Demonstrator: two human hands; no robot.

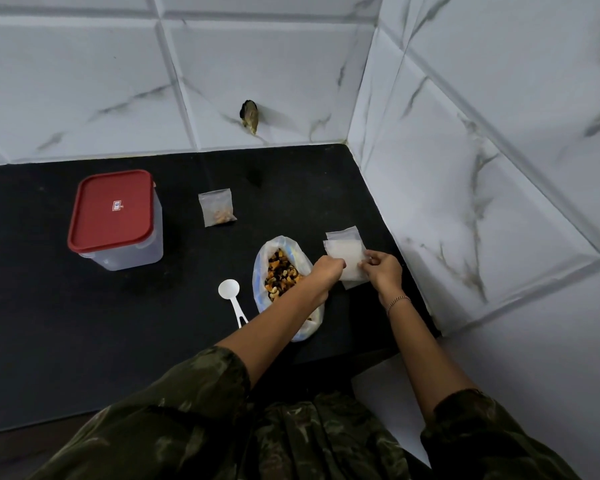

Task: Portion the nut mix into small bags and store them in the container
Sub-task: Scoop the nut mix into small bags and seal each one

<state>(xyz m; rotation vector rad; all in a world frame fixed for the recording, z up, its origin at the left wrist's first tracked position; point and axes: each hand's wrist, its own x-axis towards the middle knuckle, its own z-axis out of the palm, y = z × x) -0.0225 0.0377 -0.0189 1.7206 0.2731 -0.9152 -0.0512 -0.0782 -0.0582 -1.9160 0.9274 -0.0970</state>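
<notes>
An open plastic bag of nut mix [282,271] lies on the black counter [153,323]. Just right of it, my left hand [328,268] and my right hand [383,271] both pinch a small empty clear bag [347,259] at its two sides. More empty small bags [342,234] lie under and behind it. A small bag with some nuts in it [217,207] rests farther back. The clear container with its red lid [113,211] closed stands at the left. A white plastic scoop [231,296] lies left of the nut bag.
White marble-look tiled walls [465,168] close the counter at the back and right, forming a corner. A dark hole [249,116] marks the back wall. The counter's front right edge [378,355] steps in near my right forearm.
</notes>
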